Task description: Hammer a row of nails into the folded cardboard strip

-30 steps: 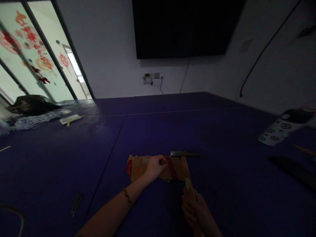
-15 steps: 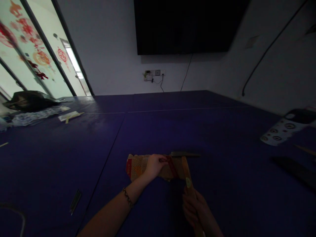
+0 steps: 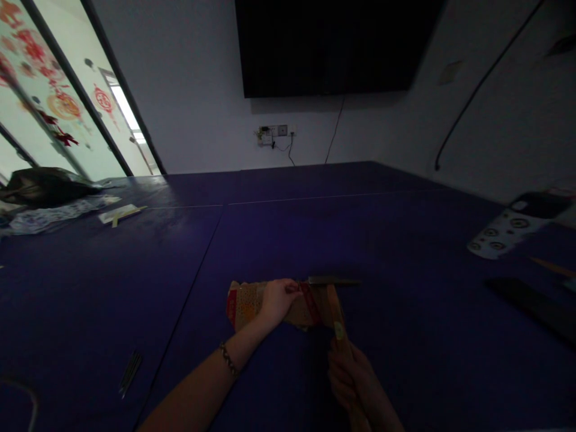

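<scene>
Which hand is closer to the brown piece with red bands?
Left. The left hand is right over the brown piece; the right hand is beyond its near edge, toward the right, gripping the hammer by its handle.

The hammer (image 3: 333, 298) is tan along its handle (image 3: 336, 315) and dark grey at its head (image 3: 320, 279). The cardboard (image 3: 249, 302) is brown, with red bands and an orange dotted patch. The surface (image 3: 418, 354) beneath is deep purple; the container (image 3: 500, 234) is white with dark rings.

The hammer's handle (image 3: 335, 313) looks wooden, its head (image 3: 332, 280) dull metal.
</scene>
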`<state>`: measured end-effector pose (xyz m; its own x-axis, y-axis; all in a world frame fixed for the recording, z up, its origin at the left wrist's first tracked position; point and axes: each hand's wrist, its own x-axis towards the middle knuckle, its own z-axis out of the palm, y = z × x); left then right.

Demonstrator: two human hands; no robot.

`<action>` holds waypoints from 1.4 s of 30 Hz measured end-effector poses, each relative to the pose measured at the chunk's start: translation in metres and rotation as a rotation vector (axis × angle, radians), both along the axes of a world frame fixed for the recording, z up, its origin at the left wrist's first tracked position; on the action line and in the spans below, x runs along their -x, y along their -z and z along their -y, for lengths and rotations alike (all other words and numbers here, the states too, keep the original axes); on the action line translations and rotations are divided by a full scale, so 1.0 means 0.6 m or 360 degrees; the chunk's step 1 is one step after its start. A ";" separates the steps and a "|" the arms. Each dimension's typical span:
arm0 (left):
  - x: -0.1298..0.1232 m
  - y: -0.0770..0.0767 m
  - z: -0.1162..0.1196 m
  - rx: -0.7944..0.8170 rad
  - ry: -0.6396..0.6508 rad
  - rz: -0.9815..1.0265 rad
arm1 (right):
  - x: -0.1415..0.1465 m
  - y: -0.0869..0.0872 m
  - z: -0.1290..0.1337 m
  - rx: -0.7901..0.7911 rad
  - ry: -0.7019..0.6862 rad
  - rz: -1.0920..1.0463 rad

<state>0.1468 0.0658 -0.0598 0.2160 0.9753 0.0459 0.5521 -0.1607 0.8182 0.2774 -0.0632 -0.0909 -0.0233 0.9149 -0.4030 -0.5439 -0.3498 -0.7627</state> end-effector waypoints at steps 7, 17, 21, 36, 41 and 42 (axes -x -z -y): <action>0.003 0.002 0.008 -0.0143 0.0028 -0.0190 | -0.005 0.011 -0.002 -0.0007 -0.0017 -0.0048; 0.003 -0.002 0.005 -0.0178 0.0136 -0.0284 | -0.010 0.011 0.000 0.0008 -0.0064 -0.0056; 0.005 0.000 0.004 -0.0184 0.0177 -0.0293 | -0.016 0.014 -0.002 0.0009 -0.0155 -0.0073; 0.000 -0.005 0.006 -0.0167 0.0108 -0.0219 | -0.011 0.018 -0.002 0.0065 -0.0005 -0.0075; -0.001 -0.007 0.006 -0.0142 0.0148 -0.0323 | -0.012 0.021 -0.001 0.0070 0.0014 -0.0035; -0.002 -0.007 0.006 -0.0138 0.0152 -0.0325 | -0.013 0.020 0.000 0.0061 0.0013 -0.0026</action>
<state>0.1482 0.0621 -0.0553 0.3204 0.9443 0.0746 0.6837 -0.2851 0.6718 0.2849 -0.0632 -0.1030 -0.0228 0.8989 -0.4375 -0.5593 -0.3742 -0.7397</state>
